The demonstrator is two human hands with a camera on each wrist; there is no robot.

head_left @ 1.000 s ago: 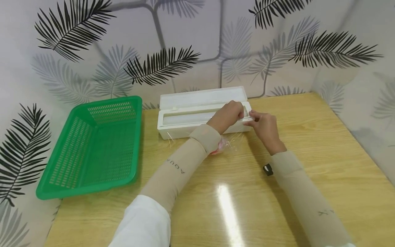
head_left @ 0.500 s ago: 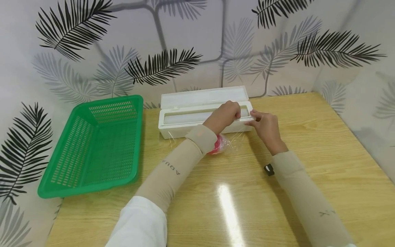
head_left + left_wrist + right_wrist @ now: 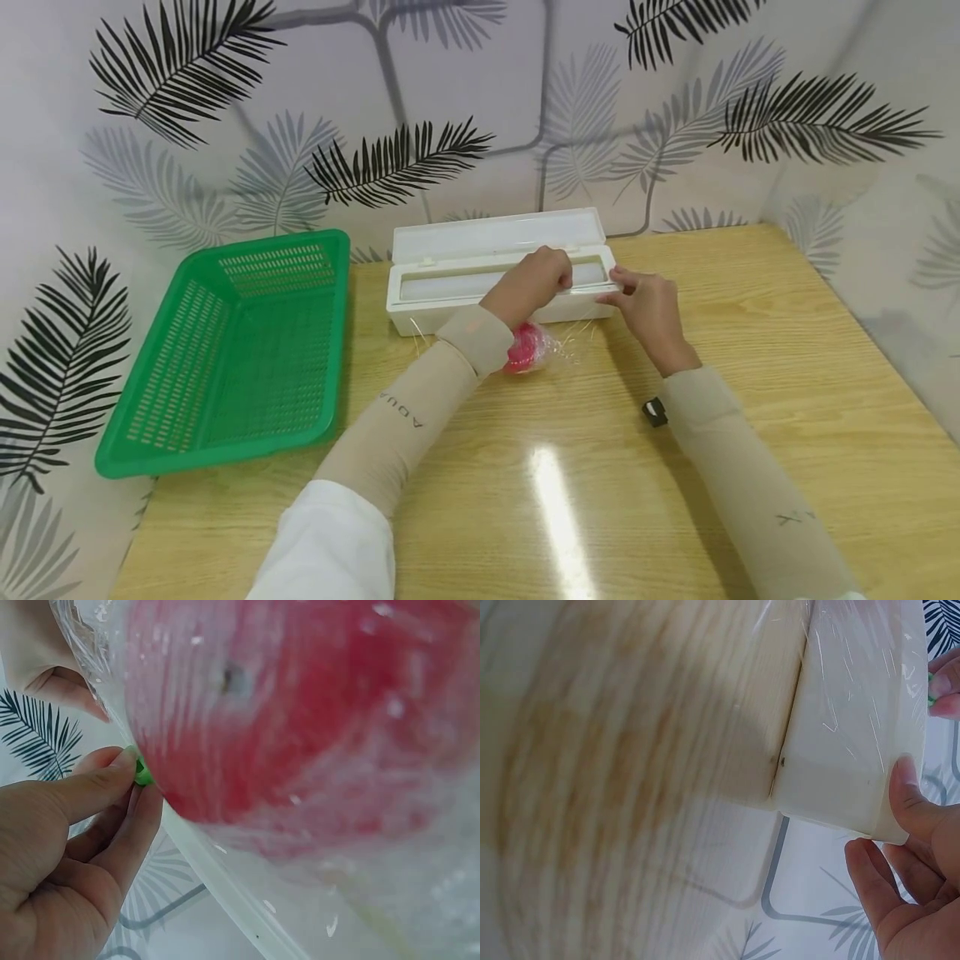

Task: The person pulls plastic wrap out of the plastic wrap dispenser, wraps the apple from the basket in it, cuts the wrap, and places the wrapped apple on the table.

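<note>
A long white cling film dispenser (image 3: 427,321) stands at the back of the table, its lid (image 3: 495,238) raised and a pale roll (image 3: 453,287) inside. My left hand (image 3: 531,285) reaches over its front edge. In the left wrist view, thumb and fingers pinch a small green slide cutter (image 3: 142,774) on that edge. My right hand (image 3: 647,318) grips the dispenser's right end corner between thumb and fingers. In front of the dispenser lies a red round thing (image 3: 525,350) under clear cling film (image 3: 360,840); its kind I cannot tell. My left forearm partly hides it.
A green plastic basket (image 3: 258,379) stands on the left of the wooden table (image 3: 480,500). Beside my right sleeve lies a small black object (image 3: 654,412). A leaf-patterned wall covering (image 3: 465,75) rises right behind the dispenser.
My left hand has slid leftwards along the dispenser's front edge, showing more of the red round thing. The right hand keeps its grip on the right end.
</note>
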